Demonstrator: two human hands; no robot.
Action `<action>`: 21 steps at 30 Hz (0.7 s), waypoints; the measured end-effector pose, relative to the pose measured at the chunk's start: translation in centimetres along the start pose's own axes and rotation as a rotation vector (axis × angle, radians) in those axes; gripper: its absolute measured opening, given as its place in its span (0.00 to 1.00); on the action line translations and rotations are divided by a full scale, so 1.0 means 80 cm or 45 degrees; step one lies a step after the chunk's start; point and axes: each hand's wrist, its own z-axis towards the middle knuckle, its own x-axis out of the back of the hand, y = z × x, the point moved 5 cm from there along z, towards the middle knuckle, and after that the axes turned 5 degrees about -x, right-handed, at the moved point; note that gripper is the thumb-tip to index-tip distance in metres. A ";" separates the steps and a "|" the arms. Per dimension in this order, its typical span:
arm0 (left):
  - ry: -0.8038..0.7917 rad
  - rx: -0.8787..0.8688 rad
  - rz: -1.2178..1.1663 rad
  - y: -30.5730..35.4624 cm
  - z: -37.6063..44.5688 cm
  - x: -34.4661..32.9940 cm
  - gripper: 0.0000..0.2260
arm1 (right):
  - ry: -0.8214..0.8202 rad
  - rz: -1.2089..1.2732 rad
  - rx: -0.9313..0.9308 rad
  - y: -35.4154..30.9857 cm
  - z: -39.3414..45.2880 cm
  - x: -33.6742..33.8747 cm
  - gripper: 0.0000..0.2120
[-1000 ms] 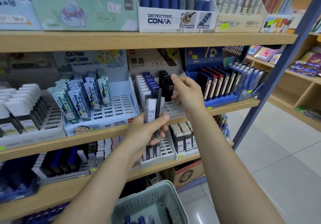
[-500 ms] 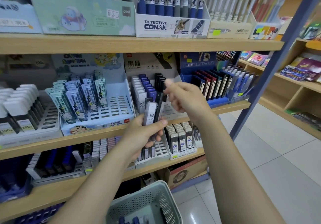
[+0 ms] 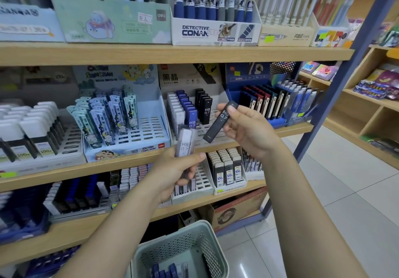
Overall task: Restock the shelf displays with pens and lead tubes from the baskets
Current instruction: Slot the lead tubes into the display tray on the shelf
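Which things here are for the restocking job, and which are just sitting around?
For the job: black lead tube in right hand; clear lead tubes in left hand; display tray; basket.

Just there: Conan pen box; cardboard box.

— What do the words say?
— The white box [image 3: 216, 30] on the top shelf says "DETECTIVE CONAN". The clear tube [image 3: 185, 143] says "HB 0.7". The black tube [image 3: 220, 122] says "0.7".
— And lower down?
— The small packs [image 3: 228, 170] say "100".
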 end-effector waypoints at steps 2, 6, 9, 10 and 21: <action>0.037 -0.018 -0.075 0.001 0.000 -0.001 0.11 | 0.014 -0.032 -0.004 0.004 0.000 0.004 0.12; 0.042 -0.080 -0.121 0.006 0.000 -0.008 0.09 | -0.020 -0.051 -0.021 0.010 -0.001 -0.005 0.09; 0.057 -0.109 -0.070 0.004 0.001 -0.013 0.09 | -0.028 -0.006 -0.071 0.012 -0.002 -0.014 0.10; 0.071 -0.114 -0.058 0.003 0.002 -0.015 0.09 | -0.023 0.001 -0.091 0.013 -0.002 -0.015 0.11; 0.008 -0.082 0.007 0.001 0.003 -0.007 0.10 | 0.295 0.042 0.137 -0.001 0.008 0.008 0.12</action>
